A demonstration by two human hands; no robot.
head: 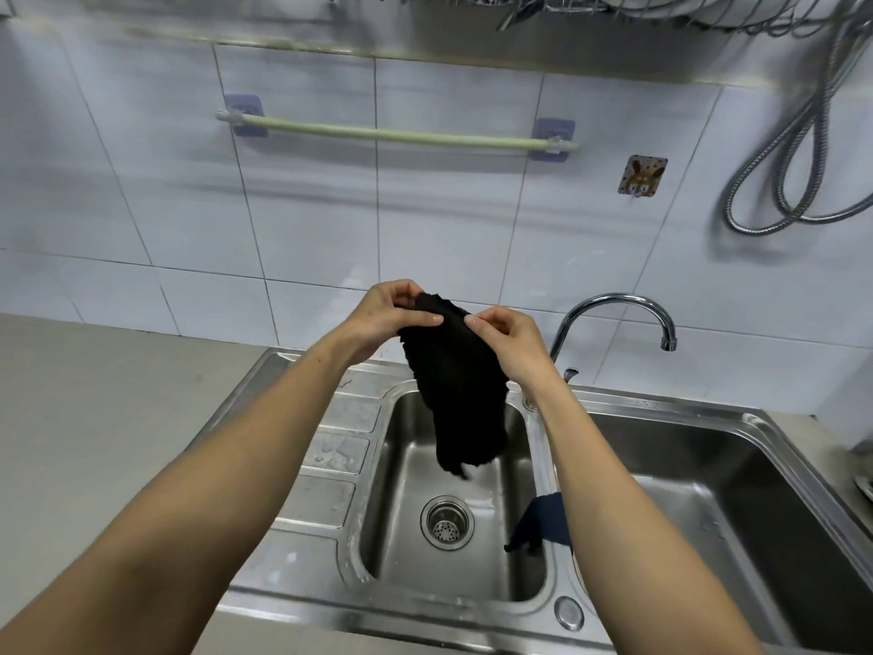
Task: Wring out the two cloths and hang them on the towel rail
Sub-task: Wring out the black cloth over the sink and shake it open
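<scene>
A black cloth (458, 385) hangs limp over the left basin of the steel sink (330, 470). My left hand (387, 314) pinches its top edge at the left, and my right hand (510, 342) pinches the top edge at the right. A dark blue cloth (543, 517) lies draped over the divider between the two basins, partly hidden behind my right forearm. The pale green towel rail (392, 133) is fixed to the tiled wall above, with nothing on it.
A curved chrome tap (614, 304) stands behind the divider. On the wall at the right are a patterned hook (641, 176) and a looped metal hose (798, 158). A wire dish rack (661, 11) hangs overhead. Grey counter (118, 394) lies to the left.
</scene>
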